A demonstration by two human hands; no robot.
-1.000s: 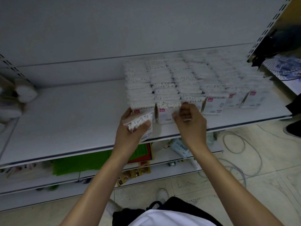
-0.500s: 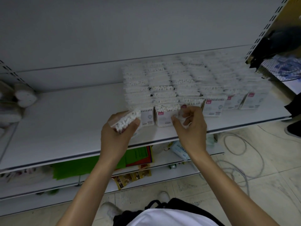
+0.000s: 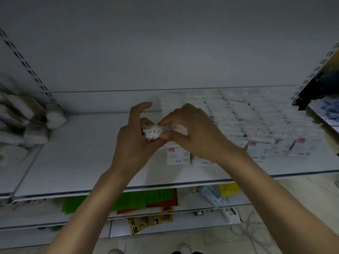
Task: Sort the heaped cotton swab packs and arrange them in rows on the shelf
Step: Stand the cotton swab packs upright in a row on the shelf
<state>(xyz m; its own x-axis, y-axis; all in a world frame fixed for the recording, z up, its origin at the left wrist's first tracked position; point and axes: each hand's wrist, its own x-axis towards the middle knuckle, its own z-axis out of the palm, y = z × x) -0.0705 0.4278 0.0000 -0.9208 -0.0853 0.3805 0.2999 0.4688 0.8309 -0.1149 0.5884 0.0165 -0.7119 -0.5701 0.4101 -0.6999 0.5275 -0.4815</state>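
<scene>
head view: a cotton swab pack (image 3: 152, 132) is held up between both hands, above the white shelf (image 3: 82, 153) and just left of the rows of packs (image 3: 238, 116). it is gripped from below by the left hand (image 3: 135, 142), whose index finger is raised free of it. its right end is pinched by the thumb and fingers of the right hand (image 3: 194, 136). white swab tips are seen bunched at the near end of the pack.

the rows are set on the right half of the shelf, from the front edge back to the rear panel. the packs are stood upright, each with a small pink label on its front. part of the front row is hidden by the right hand and forearm. one front pack (image 3: 178, 155) is seen between the two wrists. the rows are blurred, so no count can be made.

on the neighbouring shelf at far left, grey and white bundles (image 3: 27, 121) are heaped; what they are cannot be told. slotted uprights (image 3: 31, 70) are seen at both sides of the plain rear panel.

on the lower shelves, green sheets (image 3: 128, 198) are laid over a red one, with brown snack packets (image 3: 146, 221) below them. a blue-and-white pack (image 3: 211, 196) and a yellow bag (image 3: 229, 189) are seen to the right. pale cables (image 3: 253, 226) are looped on the tiled floor.
</scene>
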